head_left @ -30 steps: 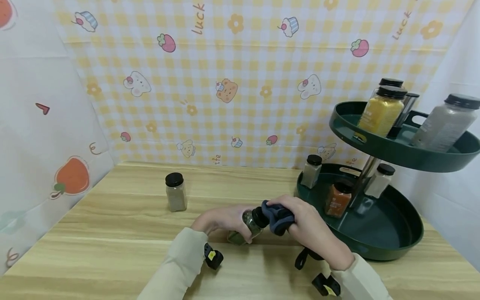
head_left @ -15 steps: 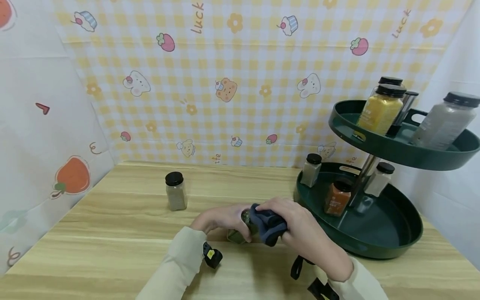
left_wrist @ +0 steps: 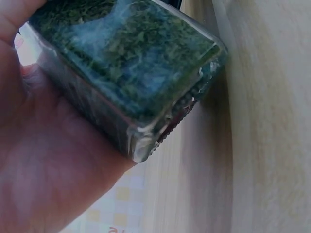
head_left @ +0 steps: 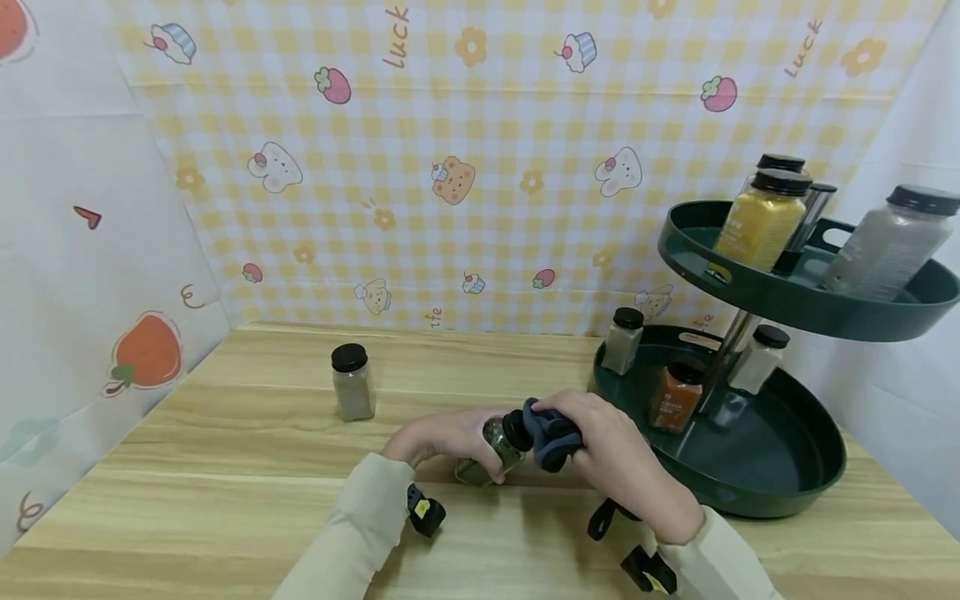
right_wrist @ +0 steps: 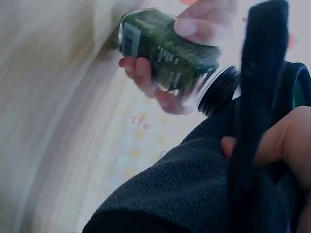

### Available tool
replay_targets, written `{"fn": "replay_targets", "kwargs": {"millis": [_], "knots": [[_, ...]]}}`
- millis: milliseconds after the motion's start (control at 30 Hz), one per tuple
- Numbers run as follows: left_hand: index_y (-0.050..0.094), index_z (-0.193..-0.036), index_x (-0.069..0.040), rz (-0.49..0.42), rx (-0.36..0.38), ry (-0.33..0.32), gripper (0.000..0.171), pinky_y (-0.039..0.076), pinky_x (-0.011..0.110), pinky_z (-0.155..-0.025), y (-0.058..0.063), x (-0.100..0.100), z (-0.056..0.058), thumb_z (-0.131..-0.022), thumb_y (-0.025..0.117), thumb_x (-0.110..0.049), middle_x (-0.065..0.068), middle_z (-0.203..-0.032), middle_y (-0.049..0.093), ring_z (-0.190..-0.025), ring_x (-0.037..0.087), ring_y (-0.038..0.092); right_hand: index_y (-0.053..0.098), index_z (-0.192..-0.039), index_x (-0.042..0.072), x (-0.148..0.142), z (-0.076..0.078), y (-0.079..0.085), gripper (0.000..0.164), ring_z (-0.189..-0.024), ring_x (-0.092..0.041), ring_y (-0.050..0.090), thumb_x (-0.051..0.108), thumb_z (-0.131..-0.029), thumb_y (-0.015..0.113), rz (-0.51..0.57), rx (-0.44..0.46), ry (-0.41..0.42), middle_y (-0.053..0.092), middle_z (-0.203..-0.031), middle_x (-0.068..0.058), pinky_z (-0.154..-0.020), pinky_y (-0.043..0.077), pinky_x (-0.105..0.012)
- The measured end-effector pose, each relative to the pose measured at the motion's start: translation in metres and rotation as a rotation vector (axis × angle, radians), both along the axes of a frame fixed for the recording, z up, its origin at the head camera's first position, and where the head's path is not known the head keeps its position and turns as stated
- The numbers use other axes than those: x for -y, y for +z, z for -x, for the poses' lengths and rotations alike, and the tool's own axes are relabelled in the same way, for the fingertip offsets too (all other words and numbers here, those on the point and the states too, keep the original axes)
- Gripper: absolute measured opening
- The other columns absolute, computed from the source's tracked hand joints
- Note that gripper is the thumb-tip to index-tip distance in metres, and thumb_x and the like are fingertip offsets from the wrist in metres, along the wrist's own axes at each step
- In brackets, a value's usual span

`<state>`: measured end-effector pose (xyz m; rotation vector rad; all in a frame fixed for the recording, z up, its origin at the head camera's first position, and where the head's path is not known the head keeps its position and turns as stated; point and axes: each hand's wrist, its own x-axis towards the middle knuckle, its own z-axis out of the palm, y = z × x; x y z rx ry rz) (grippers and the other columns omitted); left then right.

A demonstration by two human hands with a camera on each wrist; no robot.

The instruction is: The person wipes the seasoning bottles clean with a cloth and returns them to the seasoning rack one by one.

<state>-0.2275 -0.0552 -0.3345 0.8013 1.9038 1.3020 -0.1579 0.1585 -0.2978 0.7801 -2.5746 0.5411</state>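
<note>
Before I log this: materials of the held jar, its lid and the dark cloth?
Jar: clear, glossy glass or plastic; bright highlights, green flakes show through.
Lid: black, semi-gloss, perhaps plastic; ridged side, faint sheen.
Cloth: matte fabric, probably fleece or microfiber; fuzzy nap, soft folds.

the left sleeve (head_left: 352, 517) is pale cream and softly creased, ending at the wrist; the right sleeve (head_left: 720, 558) matches it. a small blocky black device (head_left: 431, 522) with a yellow patch (head_left: 423, 507) sits by the left one; a similar black unit (head_left: 637, 565), also marked yellow, by the right.

Eight jars (head_left: 507, 442), two trays (head_left: 832, 315) (one cloth (head_left: 551, 429))
</note>
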Motion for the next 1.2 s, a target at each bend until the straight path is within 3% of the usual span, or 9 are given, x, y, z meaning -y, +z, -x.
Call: {"fn": "replay_targets", "kwargs": {"millis": [167,333,467,767,967,1200], "knots": [[0.057,-0.114,-0.021,0.011,-0.031,-0.004,0.053,0.047,0.029,-0.074,0.001,0.000,0.000,-0.066,0.071,-0.006,0.002,-0.098,0.058,-0.083,0.015,0.054,0.063,-0.110,0.021,0.006,-0.009,0.007,0.051,-0.098,-0.016,0.061,-0.002,-0.067,0.079,-0.058,-0.054,0.035,0.064,-0.107,0.005,-0.080,0.051,-0.038],[0.057,-0.113,-0.022,-0.006,-0.053,-0.030,0.052,0.047,0.029,-0.076,0.000,0.001,0.002,-0.066,0.071,-0.006,0.000,-0.101,0.058,-0.085,0.014,0.054,0.063,-0.111,0.024,0.012,-0.018,0.013,0.057,-0.097,-0.013,0.059,-0.009,-0.065,0.073,-0.078,-0.054,0.049,0.062,-0.106,0.011,-0.078,0.050,-0.036],[0.056,-0.113,-0.018,-0.007,-0.054,-0.037,0.052,0.047,0.028,-0.076,-0.001,0.001,0.002,-0.065,0.072,-0.006,0.001,-0.101,0.057,-0.085,0.014,0.053,0.063,-0.109,0.022,0.012,-0.018,0.013,0.055,-0.097,-0.013,0.060,-0.010,-0.066,0.071,-0.070,-0.054,0.041,0.064,-0.104,0.009,-0.078,0.051,-0.035],[0.056,-0.112,-0.016,-0.005,-0.022,-0.013,0.050,0.046,0.027,-0.073,0.000,0.001,0.001,-0.065,0.071,-0.004,0.002,-0.096,0.056,-0.082,0.015,0.052,0.064,-0.109,0.020,0.003,-0.007,0.006,0.054,-0.098,-0.020,0.062,-0.014,-0.066,0.066,-0.105,0.009,-0.065,0.065,-0.107,0.003,-0.078,0.051,-0.040],[0.056,-0.113,-0.017,-0.003,-0.021,-0.012,0.051,0.046,0.028,-0.073,0.001,0.001,0.000,-0.066,0.071,-0.004,0.002,-0.096,0.056,-0.082,0.015,0.052,0.064,-0.108,0.019,0.003,-0.007,0.005,0.050,-0.093,-0.019,0.062,-0.010,-0.067,0.070,-0.122,-0.024,-0.055,0.064,-0.102,0.003,-0.077,0.051,-0.038],[0.055,-0.117,-0.018,-0.008,-0.029,-0.033,0.054,0.047,0.027,-0.075,0.001,0.000,0.000,-0.067,0.071,-0.004,0.001,-0.101,0.058,-0.084,0.014,0.054,0.063,-0.110,0.021,0.013,-0.021,0.014,0.055,-0.099,-0.018,0.060,-0.011,-0.065,0.070,-0.122,-0.044,-0.008,0.063,-0.107,0.007,-0.080,0.050,-0.039]]}}
